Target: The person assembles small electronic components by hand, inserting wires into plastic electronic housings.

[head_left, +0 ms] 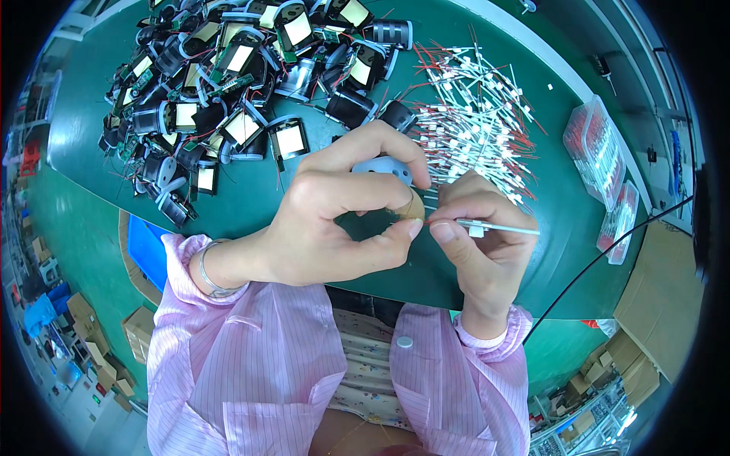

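Above the table my left hand is closed, thumb and index fingertip pinched together; what lies between them is too small to make out. A tan finger cot covers that index fingertip. Close beside it, my right hand grips a thin white sleeved lead with a small white block on it. The lead's near end points toward the left fingertips. Partly hidden behind my left hand is a grey rounded plastic piece with holes. Beyond my right hand lies a loose pile of similar white leads with red wire ends.
Black cylindrical units with small circuit boards and pale rectangular pads are heaped at the far left of the green table. Clear plastic boxes of leads stand at the right edge. A black cable crosses the right side.
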A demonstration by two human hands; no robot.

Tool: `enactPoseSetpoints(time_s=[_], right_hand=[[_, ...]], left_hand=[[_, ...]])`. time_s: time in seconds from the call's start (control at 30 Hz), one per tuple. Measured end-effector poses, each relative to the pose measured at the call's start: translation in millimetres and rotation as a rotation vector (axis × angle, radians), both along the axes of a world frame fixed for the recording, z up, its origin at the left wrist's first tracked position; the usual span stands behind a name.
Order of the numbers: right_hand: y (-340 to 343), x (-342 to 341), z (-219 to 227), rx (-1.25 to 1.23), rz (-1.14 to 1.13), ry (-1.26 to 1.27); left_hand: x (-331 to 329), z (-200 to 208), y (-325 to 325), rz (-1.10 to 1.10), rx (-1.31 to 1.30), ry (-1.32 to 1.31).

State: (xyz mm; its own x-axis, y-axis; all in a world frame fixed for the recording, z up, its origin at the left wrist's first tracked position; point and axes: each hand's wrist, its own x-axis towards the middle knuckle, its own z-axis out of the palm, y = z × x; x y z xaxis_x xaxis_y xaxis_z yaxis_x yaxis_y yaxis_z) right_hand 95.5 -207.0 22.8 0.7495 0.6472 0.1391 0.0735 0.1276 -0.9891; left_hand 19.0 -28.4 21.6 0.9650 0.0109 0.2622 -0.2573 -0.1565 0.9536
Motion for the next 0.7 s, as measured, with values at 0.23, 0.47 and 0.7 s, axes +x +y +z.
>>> enactPoseSetpoints(time_s=[0.23, 0.47, 0.7], right_hand=[[-5, -2, 1, -0.031, -0.118, -0.041], [-11, 0, 10, -0.005, -0.164, -0.065], [-17, -4, 18, -0.098, -0.171, -0.196]], left_hand=[[7, -10, 3, 0.021, 0.185, -0.217], [8, -17, -10, -0.077, 0.204, -0.234], [13, -23, -10, -0.111, 0.246, -0.337]])
